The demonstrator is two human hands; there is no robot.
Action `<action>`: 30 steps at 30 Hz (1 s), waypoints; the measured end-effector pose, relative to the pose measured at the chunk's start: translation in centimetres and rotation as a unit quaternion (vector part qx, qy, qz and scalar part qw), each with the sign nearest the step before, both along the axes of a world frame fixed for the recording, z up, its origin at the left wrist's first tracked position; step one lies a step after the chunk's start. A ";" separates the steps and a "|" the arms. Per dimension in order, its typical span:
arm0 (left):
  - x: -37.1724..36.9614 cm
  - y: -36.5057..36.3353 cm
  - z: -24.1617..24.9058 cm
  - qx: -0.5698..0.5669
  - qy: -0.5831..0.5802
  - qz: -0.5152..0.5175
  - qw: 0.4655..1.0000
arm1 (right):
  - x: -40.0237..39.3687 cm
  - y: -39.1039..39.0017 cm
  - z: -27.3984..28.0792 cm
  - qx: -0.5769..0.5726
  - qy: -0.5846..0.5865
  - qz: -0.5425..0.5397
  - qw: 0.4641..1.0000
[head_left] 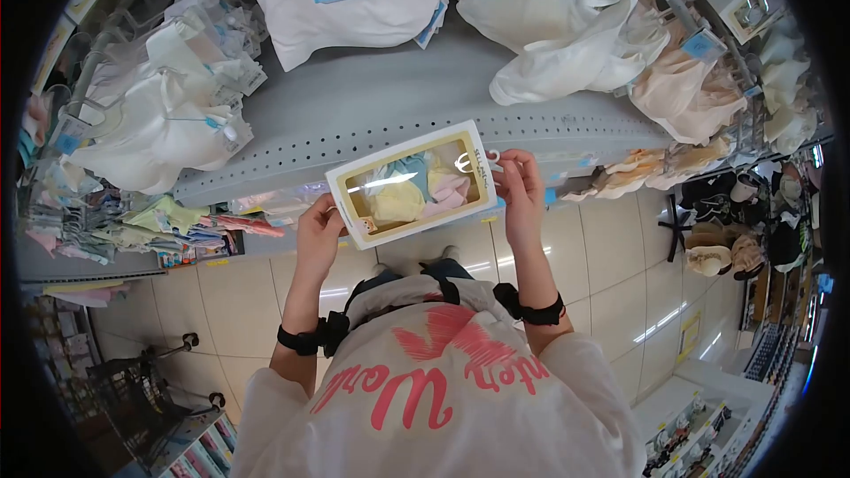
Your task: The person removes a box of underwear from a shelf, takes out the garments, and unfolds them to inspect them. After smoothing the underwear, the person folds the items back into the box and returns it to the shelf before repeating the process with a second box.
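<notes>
The left hand (320, 223) and right hand (521, 179), fingers bent, face each other mid-frame. Both forearms (425, 292) reach up from below.

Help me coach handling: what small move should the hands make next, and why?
I'd tilt the box slightly: a glare streak crosses its window, partly masking the pastel fabric inside. The left hand and right hand already hold opposite ends, so it should be easy.

Pale tiles cover the floor (602, 248), reflecting bright strips of light. A grey perforated shelf (372, 115) spans the aisle's edge, with what may be more racks (784, 327) toward the dim rim.
</notes>
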State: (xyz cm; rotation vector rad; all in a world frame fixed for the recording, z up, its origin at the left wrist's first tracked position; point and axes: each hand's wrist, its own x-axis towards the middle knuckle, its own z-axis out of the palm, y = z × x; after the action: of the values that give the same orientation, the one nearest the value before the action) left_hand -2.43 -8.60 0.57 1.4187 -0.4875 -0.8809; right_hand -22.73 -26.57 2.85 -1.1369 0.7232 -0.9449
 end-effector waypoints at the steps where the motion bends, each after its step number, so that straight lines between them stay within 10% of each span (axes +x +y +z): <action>1: 0.0 0.1 -0.1 0.002 0.001 -0.002 1.000 | 0.0 -0.1 0.4 -0.015 0.005 0.004 1.000; 19: 0.9 3.5 -0.1 -0.103 0.198 -0.067 0.973 | -2.9 1.0 1.6 0.060 0.031 0.075 0.995; 30: 0.0 2.8 0.5 0.032 -0.049 -0.100 0.993 | -3.9 1.1 1.6 -0.010 0.079 0.107 0.991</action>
State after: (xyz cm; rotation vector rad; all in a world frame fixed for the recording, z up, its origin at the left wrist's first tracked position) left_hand -2.47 -5.80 1.08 1.4948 -0.6911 -0.9971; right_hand -26.63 -25.45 4.44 -1.2908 0.7038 -0.6872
